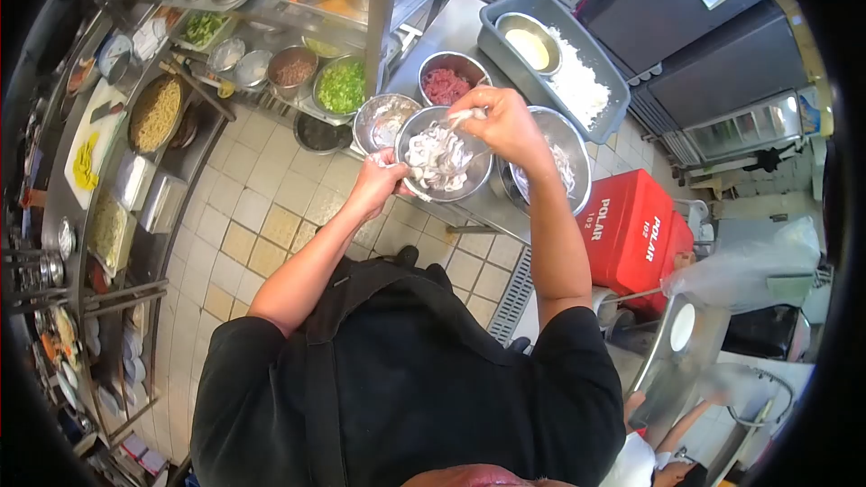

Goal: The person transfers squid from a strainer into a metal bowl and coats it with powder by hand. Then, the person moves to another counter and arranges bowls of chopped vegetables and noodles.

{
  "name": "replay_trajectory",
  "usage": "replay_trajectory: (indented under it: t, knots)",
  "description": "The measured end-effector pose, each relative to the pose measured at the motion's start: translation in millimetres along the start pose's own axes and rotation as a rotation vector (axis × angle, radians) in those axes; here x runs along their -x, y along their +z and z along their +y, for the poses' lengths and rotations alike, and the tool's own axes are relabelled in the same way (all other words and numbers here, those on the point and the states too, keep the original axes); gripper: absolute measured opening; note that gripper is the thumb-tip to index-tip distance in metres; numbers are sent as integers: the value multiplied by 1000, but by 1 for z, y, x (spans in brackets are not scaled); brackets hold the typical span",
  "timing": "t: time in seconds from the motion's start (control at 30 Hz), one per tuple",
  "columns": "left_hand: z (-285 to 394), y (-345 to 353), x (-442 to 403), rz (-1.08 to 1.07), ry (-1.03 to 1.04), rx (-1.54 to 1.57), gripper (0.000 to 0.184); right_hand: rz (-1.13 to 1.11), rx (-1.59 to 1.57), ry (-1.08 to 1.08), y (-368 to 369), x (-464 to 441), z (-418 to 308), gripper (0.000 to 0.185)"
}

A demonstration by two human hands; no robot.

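A metal bowl [478, 177] of pale, wet pieces that look like squid [438, 155] stands near the metal table's edge. My left hand [379, 184] is closed at its left rim, with whitish residue on the fingers. Above the bowl's right side, my right hand [502, 126] pinches a few squid strips [465, 114]. To the right, partly behind my right forearm, another metal bowl [577, 149] holds similar pale strips. A smaller bowl with whitish residue [386, 119] sits to the left. Behind it all is a bowl of reddish raw meat [446, 86].
A grey tub [616, 113] at the back holds white shreds and a bowl of pale yellow liquid [528, 48]. Chopped greens [341, 86] stand at the left. A red POLAR cooler [631, 230] is right of the table. Another person's arm [683, 424] shows at lower right.
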State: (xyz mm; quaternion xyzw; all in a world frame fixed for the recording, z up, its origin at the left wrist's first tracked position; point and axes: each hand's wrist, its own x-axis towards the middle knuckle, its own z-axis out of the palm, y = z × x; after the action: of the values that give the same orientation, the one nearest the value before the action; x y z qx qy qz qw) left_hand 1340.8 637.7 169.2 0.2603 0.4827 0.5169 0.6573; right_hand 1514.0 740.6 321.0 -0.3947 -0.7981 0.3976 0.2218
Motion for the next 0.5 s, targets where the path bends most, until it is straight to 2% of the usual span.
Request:
replay_trajectory:
  t: [0.2, 0.27, 0.33, 0.47, 0.5]
  knots:
    - [11, -46, -5, -93, -18, 1, 14, 103, -55, 7, -6, -15, -77, 19]
    - [18, -65, -2, -94, -43, -24, 12, 183, 82, 7, -17, -14, -104, 20]
    - [31, -83, 5, -119, -60, 52, 12, 379, 68, 24, -31, -8, -112, 22]
    - [40, -147, 7, -141, -96, 214, 14, 709, 114, 170, -66, 10, -83, 22]
    - [44, -167, 10, -132, -107, 251, 15, 743, 14, 179, -74, 15, -64, 23]
